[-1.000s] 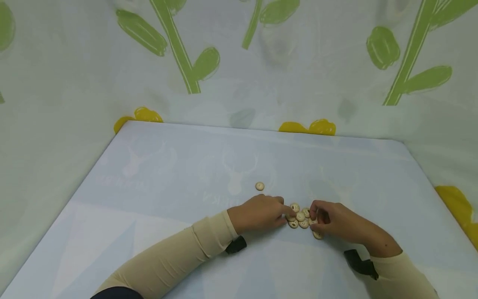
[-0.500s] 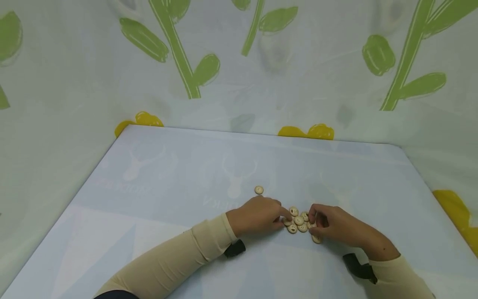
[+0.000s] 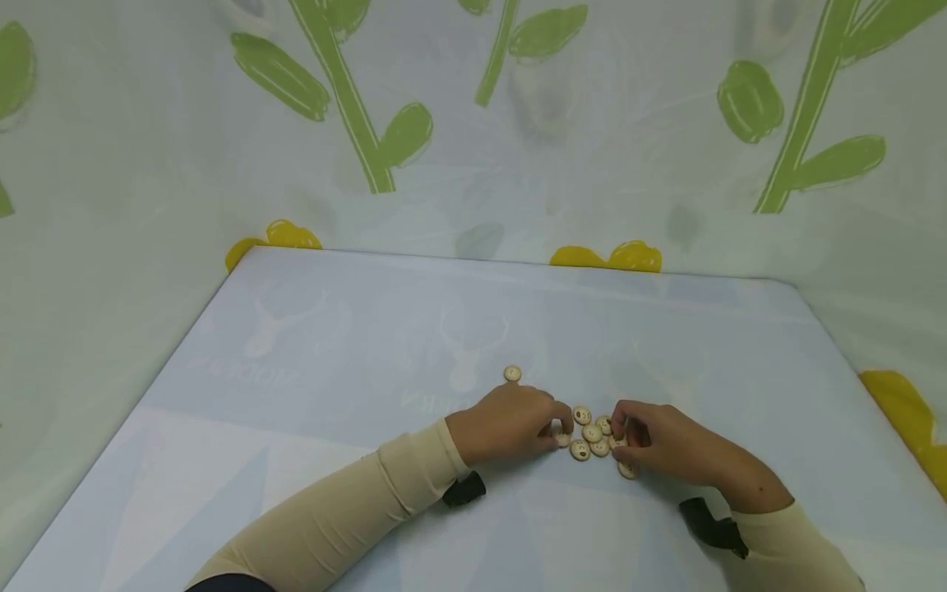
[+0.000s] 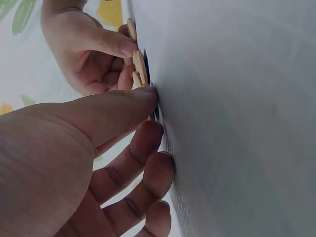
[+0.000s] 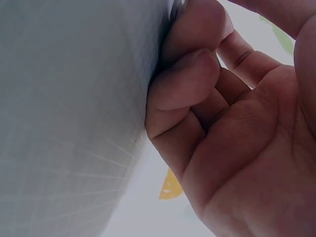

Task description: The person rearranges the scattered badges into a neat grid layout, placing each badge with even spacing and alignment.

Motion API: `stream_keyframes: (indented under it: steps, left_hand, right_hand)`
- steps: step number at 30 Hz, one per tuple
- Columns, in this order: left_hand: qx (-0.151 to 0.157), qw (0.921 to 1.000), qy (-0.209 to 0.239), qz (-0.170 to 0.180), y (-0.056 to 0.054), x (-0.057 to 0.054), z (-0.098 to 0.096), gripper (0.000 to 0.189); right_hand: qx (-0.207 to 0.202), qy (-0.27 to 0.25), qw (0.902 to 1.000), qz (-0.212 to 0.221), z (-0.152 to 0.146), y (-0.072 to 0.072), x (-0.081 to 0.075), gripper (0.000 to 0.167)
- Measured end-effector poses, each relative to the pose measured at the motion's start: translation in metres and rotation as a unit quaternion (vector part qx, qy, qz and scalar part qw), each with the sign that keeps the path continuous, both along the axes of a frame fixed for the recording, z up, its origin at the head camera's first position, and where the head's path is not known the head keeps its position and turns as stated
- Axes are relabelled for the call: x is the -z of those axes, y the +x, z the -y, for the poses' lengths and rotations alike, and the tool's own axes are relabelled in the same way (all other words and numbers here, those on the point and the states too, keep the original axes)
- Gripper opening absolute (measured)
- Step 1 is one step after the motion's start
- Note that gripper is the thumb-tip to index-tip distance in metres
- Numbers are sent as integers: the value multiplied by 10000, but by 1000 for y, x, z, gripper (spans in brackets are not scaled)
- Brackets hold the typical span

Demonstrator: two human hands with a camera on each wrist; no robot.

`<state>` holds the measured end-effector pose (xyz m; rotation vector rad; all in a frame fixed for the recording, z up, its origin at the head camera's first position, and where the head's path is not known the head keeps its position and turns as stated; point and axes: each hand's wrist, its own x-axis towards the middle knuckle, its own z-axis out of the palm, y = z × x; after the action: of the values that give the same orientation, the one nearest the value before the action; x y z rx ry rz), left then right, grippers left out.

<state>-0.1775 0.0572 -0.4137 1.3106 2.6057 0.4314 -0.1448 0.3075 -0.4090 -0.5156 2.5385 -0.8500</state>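
Several round pale wooden discs with small dark marks lie close together on the tabletop in the head view, one of them a wooden disc at the front of the cluster. My left hand is at the cluster's left side, its thumb and index finger pinching a wooden disc at its edge. On the opposite side my right hand holds a disc between thumb and index finger; its fingers hide part of it. Another wooden disc lies below the right thumb. In the left wrist view, discs appear edge-on near the right thumb.
A single wooden disc lies apart, just beyond the left hand. The pale patterned tabletop ends at a back edge against a white cloth with green leaf prints. Dark wrist straps are on both arms.
My left index finger has drawn back left from the cluster, and the disc at its tip has come away a little with it. The right hand stays nearly still.
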Motion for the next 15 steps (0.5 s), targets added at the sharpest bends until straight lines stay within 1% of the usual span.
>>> stream_keyframes:
  steps: [3,7,10,15]
  left_hand:
    - [-56,10000,-1,50,-1,-1,0,14]
    - [-154,9997,-102,136,-1,-2,0,13]
    - [-181,9997,-129,126,-2,-1,1,13]
    - [-207,9998,3,82,-6,0,4,15]
  right_hand:
    - [18,7,10000,-21,0,0,-2,21]
    - [71,-35,9999,96,1,2,-1,22]
    - [81,-31,9999,102,2,2,-1,22]
    - [88,-25,9999,69,2,0,0,22]
